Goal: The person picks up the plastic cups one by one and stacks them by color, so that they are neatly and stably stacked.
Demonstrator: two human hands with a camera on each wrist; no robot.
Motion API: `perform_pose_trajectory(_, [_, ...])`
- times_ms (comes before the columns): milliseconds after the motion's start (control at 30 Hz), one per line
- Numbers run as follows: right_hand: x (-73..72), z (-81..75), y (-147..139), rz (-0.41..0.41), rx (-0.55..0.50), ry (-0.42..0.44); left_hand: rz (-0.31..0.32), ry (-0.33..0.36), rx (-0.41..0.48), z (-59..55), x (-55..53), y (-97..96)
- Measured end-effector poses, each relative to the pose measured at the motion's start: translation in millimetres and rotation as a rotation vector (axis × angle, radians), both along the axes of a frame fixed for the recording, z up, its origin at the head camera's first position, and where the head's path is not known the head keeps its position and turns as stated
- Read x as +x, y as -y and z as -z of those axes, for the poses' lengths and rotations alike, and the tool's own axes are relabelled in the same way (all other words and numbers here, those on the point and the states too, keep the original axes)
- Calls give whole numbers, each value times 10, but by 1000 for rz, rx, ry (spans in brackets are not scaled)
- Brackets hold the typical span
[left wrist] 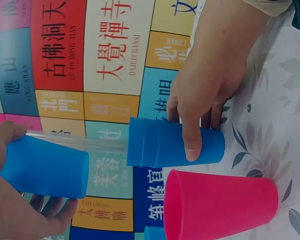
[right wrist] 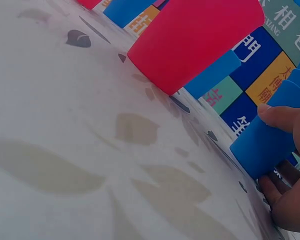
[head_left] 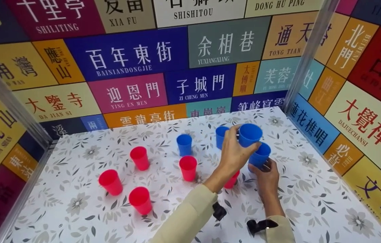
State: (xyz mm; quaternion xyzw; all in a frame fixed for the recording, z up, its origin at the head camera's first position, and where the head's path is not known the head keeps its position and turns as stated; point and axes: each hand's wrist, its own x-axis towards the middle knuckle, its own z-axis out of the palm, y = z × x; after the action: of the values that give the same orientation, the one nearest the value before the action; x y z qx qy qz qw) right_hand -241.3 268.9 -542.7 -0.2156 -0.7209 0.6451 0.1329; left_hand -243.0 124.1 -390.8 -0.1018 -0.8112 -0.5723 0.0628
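My left hand [head_left: 236, 152] grips a blue cup [head_left: 250, 135], mouth up, raised above the table. Just below and to its right, my right hand [head_left: 268, 177] holds a stack of nested blue cups [head_left: 258, 157]. The left wrist view shows the stacked rims [left wrist: 142, 142] and a gap between the stack and the raised cup [left wrist: 50, 167]. Partly hidden by my left hand and wrist are another blue cup [head_left: 221, 137] and a red cup [head_left: 231, 181]. In the right wrist view, the stack [right wrist: 270, 135] stands on or close to the tabletop.
A further blue cup [head_left: 184, 145] stands at the middle back. Red cups stand left of my arms: one in the middle [head_left: 188, 168], others farther left [head_left: 139, 158], [head_left: 110, 182] and nearer the front [head_left: 141, 200]. Printed panels [head_left: 136, 60] wall the flower-patterned table [head_left: 85, 168].
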Motion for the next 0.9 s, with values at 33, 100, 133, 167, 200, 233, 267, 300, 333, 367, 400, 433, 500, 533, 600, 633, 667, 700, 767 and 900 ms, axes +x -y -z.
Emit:
perform_pose_trajectory(33, [-4,13,-1,1,-2,-13,2,3,-5,-13,-15,-27])
perform_pose_trajectory(100, [-4,29,3,3,-4,-37,2,2,-21,-33,-49,-79])
perform_pose_trajectory(133, [-5,34,4,5,-2,-49,0,0,-28,-39,-66,-102])
perform_pose_trajectory(167, [-5,40,5,3,1,-59,-2,3,-34,-44,-82,-125])
perform_pose_trajectory(200, [-7,44,5,1,2,-68,-4,8,-38,-47,-97,-146])
perform_pose_trajectory(233, [-7,46,5,-1,10,-69,-6,20,-39,-46,-112,-170])
perform_pose_trajectory(267, [-4,47,5,-4,19,-69,-6,41,-42,-47,-125,-194])
perform_pose_trajectory(300, [-1,46,5,-6,29,-68,-4,64,-43,-45,-137,-219])
perform_pose_trajectory(333, [2,46,5,-7,34,-69,-2,86,-42,-41,-148,-246])
perform_pose_trajectory(367, [5,45,4,-7,38,-71,1,104,-43,-35,-159,-275])
perform_pose_trajectory(400, [8,44,1,-5,39,-73,5,116,-45,-28,-169,-304])
perform_pose_trajectory(433, [11,43,-1,-2,41,-73,10,125,-47,-19,-181,-335])
perform_pose_trajectory(500, [15,43,-7,7,42,-74,16,135,-61,1,-199,-390])
perform_pose_trajectory(533, [16,43,-10,12,42,-75,16,138,-69,12,-208,-414])
perform_pose_trajectory(600, [15,48,-16,19,40,-73,17,149,-85,37,-224,-449])
perform_pose_trajectory(633, [13,51,-18,20,37,-70,18,154,-92,50,-233,-461])
perform_pose_trajectory(667, [11,52,-19,21,30,-70,18,160,-98,64,-242,-467])
perform_pose_trajectory(700, [9,50,-16,22,26,-67,19,165,-102,78,-251,-469])
perform_pose_trajectory(767, [1,50,-11,19,8,-73,21,161,-97,109,-269,-461])
perform_pose_trajectory(900, [-7,49,10,17,-2,-75,29,132,-81,182,-304,-429])
